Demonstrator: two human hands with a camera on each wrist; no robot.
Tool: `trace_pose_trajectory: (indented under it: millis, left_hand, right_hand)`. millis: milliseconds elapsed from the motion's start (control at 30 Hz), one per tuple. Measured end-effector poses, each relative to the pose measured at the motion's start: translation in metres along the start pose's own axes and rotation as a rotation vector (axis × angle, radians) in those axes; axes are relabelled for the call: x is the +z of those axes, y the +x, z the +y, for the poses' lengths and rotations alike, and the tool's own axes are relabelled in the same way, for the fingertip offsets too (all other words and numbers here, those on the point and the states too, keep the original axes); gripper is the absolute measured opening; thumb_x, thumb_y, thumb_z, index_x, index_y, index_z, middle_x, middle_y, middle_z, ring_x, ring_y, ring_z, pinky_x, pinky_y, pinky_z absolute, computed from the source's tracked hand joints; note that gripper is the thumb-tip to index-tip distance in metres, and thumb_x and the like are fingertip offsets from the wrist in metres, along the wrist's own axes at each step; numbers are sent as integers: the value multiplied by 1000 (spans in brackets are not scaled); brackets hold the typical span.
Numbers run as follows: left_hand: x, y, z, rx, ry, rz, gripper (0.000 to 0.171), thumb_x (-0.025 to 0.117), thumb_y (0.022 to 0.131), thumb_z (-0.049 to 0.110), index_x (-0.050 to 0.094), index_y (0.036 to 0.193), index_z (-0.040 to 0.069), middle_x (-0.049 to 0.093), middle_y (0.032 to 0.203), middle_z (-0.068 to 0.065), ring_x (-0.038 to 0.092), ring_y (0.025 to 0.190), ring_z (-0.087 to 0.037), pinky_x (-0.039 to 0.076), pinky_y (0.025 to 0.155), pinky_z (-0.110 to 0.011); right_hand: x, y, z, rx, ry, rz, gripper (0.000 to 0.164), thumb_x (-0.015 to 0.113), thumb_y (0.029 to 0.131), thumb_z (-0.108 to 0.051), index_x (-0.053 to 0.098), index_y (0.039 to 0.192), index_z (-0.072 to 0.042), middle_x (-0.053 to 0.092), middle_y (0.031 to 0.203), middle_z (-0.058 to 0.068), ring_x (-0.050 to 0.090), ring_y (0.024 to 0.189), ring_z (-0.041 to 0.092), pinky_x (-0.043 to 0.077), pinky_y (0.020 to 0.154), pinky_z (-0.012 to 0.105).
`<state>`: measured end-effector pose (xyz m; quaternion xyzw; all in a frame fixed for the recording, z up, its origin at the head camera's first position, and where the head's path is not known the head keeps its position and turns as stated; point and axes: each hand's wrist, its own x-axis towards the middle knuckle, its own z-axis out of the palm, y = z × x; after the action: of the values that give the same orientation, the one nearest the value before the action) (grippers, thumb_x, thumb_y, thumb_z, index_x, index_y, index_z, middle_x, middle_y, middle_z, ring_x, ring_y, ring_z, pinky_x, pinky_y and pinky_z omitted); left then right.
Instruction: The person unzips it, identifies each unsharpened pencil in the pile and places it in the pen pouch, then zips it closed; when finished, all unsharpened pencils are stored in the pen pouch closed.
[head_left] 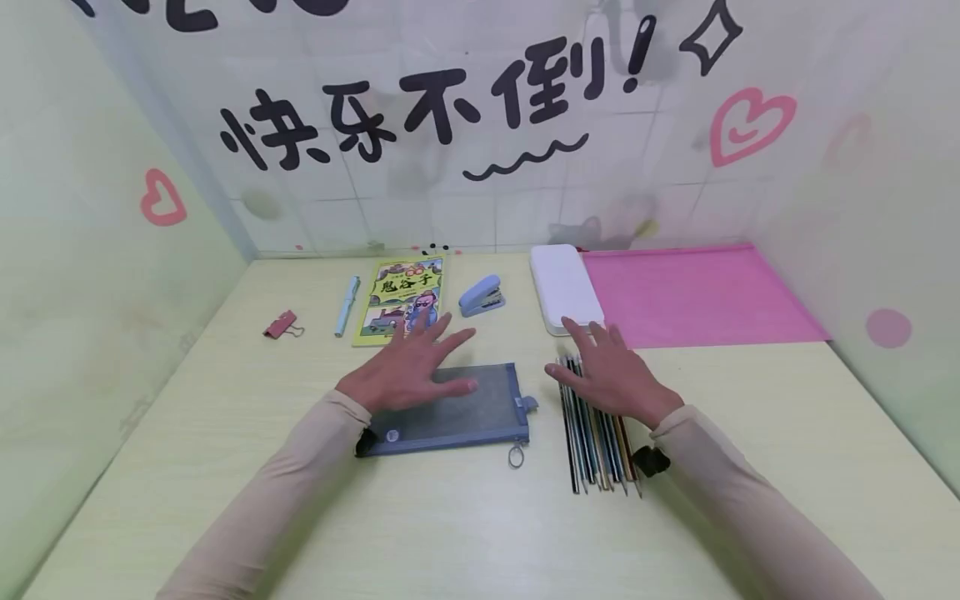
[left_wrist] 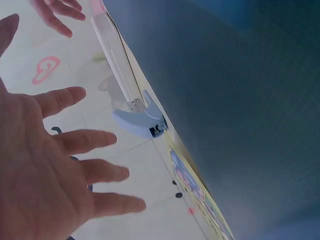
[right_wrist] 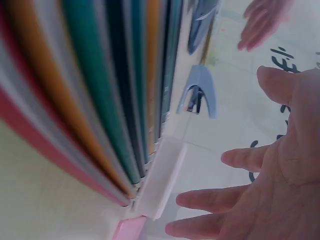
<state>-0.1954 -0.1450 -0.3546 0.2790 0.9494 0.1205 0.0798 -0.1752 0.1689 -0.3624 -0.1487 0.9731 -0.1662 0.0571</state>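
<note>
My left hand [head_left: 405, 371] hovers palm down with fingers spread over a blue-grey mesh zipper pouch [head_left: 480, 400], holding nothing. The pouch has a zipper pull and a metal ring at its right side. Over the upper part of a bundle of pencils [head_left: 596, 446] is my right hand [head_left: 615, 375], its fingers spread and nothing in its grasp. The pencils lie side by side, tips toward me. In the right wrist view their coloured barrels [right_wrist: 95, 90] fill the left side, apart from the spread fingers.
Beyond the hands lie a red binder clip [head_left: 281, 325], a light blue pen [head_left: 347, 307], a yellow illustrated booklet [head_left: 397, 292], a blue stapler [head_left: 482, 296] and a white case [head_left: 566, 287]. A pink sheet [head_left: 697, 296] covers the back right, against the wall.
</note>
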Motion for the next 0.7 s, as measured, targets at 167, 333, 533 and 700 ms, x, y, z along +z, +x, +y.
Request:
trace_pose_trajectory:
  millis: [167,333,533,700]
  left_hand:
    - [2,9,12,83,-37,-51,81,49,91,70,30,158,29,22,168,-10,18,157,-37,23,124,-61]
    - [5,21,24,252,0,-29,60,58,97,46,47,149,20,43,158,-11,45,145,-29,43,116,-47]
    - [11,32,44,408,-12,-56,36,66,94,16,67,129,19,59,143,-6,56,134,-24,46,115,-40]
    - [16,36,56,445,-10,-118,30,67,93,15,72,122,23,60,142,-6,54,135,-23,46,115,-40]
  right_hand:
    - [-5,-11,-7,-83,128,11,75,57,98,-45,30,157,-7,39,156,26,39,144,46,43,109,64]
    - [-10,-23,-14,-133,200,48,62,61,97,-36,46,147,-2,54,146,21,54,134,40,46,108,58]
    - [-13,-34,-16,-113,328,55,47,65,96,-30,60,134,-3,66,132,17,70,110,33,59,89,49]
    - [-7,-38,-14,-68,410,13,42,67,94,-27,63,129,-4,67,130,17,73,106,30,62,83,41]
